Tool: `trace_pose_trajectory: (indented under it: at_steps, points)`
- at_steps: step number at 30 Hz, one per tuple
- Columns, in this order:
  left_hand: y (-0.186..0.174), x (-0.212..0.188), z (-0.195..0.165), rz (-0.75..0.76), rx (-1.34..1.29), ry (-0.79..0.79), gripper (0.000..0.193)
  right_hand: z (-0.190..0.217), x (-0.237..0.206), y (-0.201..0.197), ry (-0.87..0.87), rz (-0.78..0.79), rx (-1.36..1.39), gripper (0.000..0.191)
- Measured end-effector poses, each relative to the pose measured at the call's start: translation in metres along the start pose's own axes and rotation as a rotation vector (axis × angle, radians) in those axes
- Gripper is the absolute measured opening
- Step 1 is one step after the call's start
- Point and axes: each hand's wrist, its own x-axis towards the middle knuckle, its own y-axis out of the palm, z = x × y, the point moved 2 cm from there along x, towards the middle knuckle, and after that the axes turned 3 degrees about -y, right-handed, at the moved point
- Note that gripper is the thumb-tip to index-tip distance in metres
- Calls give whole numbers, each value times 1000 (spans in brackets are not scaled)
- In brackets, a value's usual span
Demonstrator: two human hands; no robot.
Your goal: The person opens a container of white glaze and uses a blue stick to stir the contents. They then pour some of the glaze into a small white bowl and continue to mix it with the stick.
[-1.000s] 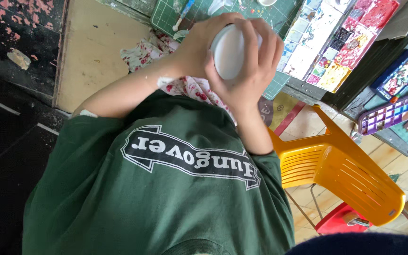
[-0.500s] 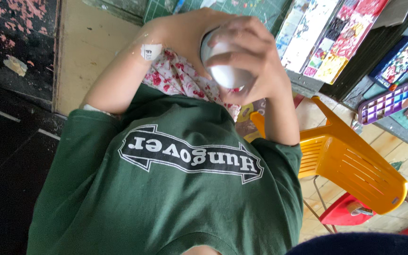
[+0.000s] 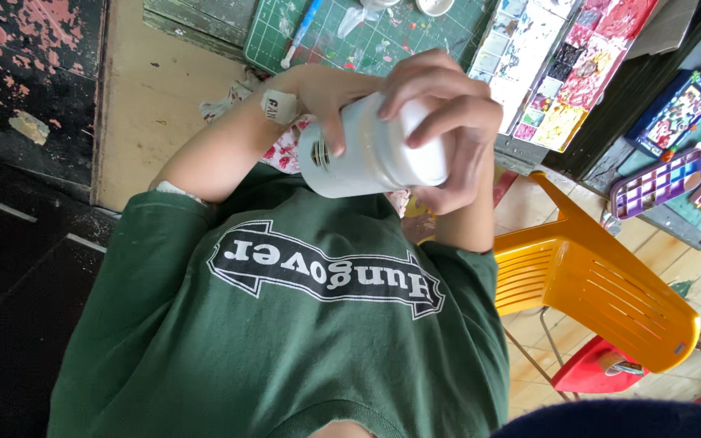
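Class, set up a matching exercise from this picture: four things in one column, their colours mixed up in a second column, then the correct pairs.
Things:
1. bottle held in both hands
2. plastic chair
3. cutting mat
4. stool under the chair

Colours:
A. red
B. green
C. white
D. yellow

Pairs: 1-C, 2-D, 3-B, 4-A

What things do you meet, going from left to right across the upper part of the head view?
Black board with pink paint flecks → bare wooden panel → left hand → white bottle → right hand → sheet of small paintings → purple paint palette.
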Motion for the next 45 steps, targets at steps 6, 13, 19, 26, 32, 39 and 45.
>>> trace_pose_trajectory:
  at_steps: [6,13,19,26,32,39,45]
  points:
    - [-2,3,30,36,-464,-346,99,-7,-23,13,-84,-197,46,41]
    - [13,-9,-40,-408,638,-132,72,17,-37,-14,537,-205,-468,78]
    - [23,4,-71,-277,835,-175,76,29,-52,-14,586,-28,-440,81]
    - [11,-9,-67,-138,840,-332,66,43,-46,6,433,213,-585,78]
    - [3,-25,-80,-194,750,-526,69,58,-87,-1,714,-5,-833,90]
    - [25,-56,-77,-508,952,145,101,-12,-136,-10,499,-391,-854,86]
    - [29,-48,-47,-680,956,211,99,-42,-138,9,666,-321,-1329,76]
